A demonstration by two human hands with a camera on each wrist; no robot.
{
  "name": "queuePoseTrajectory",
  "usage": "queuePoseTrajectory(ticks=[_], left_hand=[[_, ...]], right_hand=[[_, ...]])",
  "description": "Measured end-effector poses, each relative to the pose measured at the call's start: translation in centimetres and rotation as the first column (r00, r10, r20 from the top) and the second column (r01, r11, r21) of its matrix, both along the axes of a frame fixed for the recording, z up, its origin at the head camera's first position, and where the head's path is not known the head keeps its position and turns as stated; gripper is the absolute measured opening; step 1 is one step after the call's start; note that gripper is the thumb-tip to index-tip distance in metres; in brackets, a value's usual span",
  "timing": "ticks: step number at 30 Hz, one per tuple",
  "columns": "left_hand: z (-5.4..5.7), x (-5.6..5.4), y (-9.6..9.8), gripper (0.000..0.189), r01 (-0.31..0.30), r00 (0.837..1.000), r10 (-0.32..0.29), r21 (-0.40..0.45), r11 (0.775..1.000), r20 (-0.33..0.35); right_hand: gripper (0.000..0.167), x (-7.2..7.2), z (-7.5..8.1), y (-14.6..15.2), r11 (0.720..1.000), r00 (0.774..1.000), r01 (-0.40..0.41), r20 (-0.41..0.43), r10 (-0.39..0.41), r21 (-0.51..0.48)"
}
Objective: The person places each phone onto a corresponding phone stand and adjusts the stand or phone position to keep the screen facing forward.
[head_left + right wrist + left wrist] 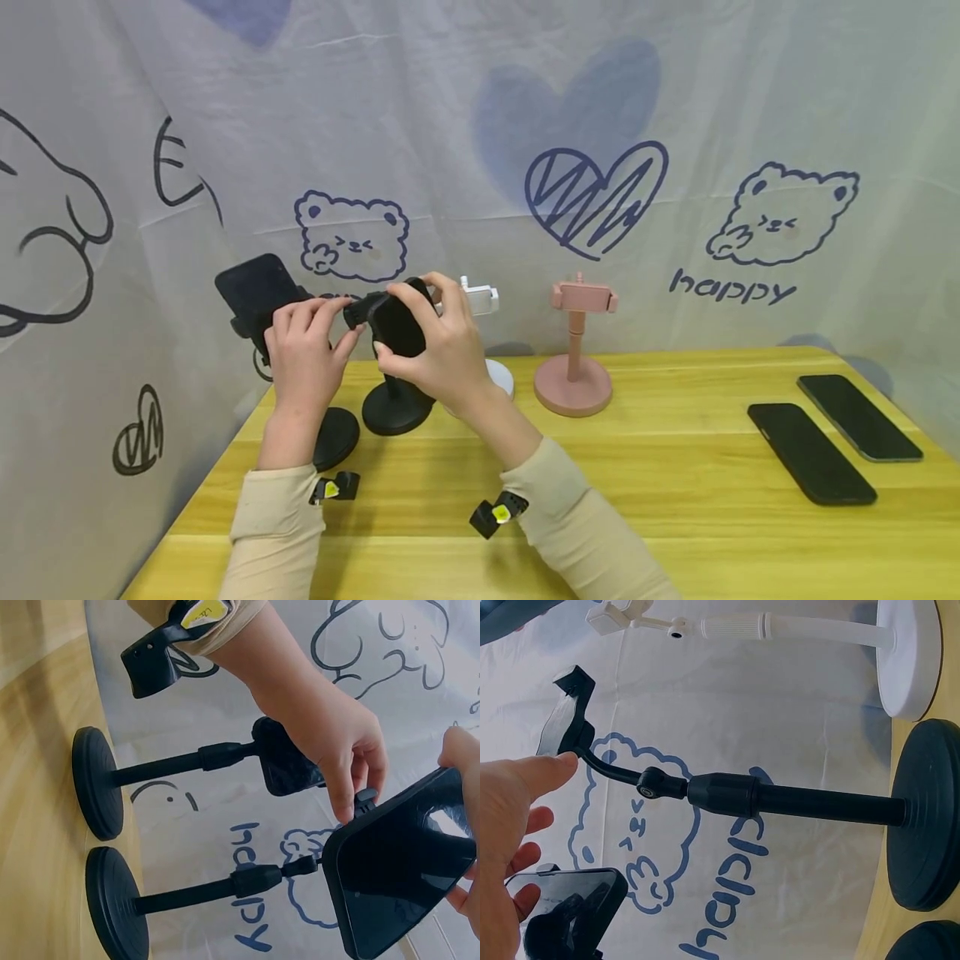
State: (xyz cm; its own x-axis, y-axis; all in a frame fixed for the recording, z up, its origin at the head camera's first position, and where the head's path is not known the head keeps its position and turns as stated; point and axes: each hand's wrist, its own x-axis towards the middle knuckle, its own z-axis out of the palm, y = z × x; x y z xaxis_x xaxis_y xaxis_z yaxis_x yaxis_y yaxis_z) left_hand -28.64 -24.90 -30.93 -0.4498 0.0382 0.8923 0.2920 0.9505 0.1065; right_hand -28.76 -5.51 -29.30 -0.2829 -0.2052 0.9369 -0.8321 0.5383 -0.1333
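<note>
My right hand point(446, 350) holds a black phone point(401, 325) by its edges, tilted, at the head of a black phone stand point(795, 799). With thumb and fingers my left hand point(303, 354) pinches the end of that stand's clamp point(365, 801), beside the phone's edge. In the right wrist view the phone's dark screen point(397, 877) hides most of the clamp. Behind the left hand, another black stand point(165, 766) bears a second phone point(258, 287). The left wrist view shows the clamp's other arm point(576, 686) beyond the left thumb.
A white stand point(480, 300), partly hidden by the right hand, and a pink stand point(576, 350) stand along the table's back. Two dark phones point(812, 454) point(860, 417) lie flat at the right of the wooden table point(675, 517). A printed curtain point(465, 125) hangs behind.
</note>
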Motion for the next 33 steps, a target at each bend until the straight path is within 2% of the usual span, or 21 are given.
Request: queuePoseTrajectory(ticks=[8,18,25,29,33], left_hand=[[-0.1,-0.2,0.0,0.040,0.008,1.000,-0.008,-0.004,1.000,0.008],[-0.3,-0.2,-0.2,0.040,0.018,1.000,-0.018,-0.008,1.000,-0.006],[-0.4,-0.1,-0.1,0.038,0.025,1.000,-0.025,0.002,1.000,-0.014],[-0.4,-0.2,-0.1,0.037,0.019,1.000,-0.019,0.001,1.000,-0.014],[-0.4,-0.2,-0.2,0.035,0.017,1.000,-0.018,-0.004,1.000,-0.022]], right_hand=[[0.059,-0.6,1.1,-0.1,0.999,0.999,-0.035,-0.017,0.036,0.021],[0.059,-1.5,2.4,-0.8,0.996,1.000,-0.003,0.026,0.001,0.090],[0.059,-1.7,3.3,-1.7,0.994,0.992,-0.055,0.117,0.043,0.099],[0.058,-2.0,3.7,-2.2,0.993,0.988,-0.074,0.138,0.062,0.089],[0.058,-2.3,3.8,-2.6,0.993,0.978,-0.090,0.196,0.073,0.076]])
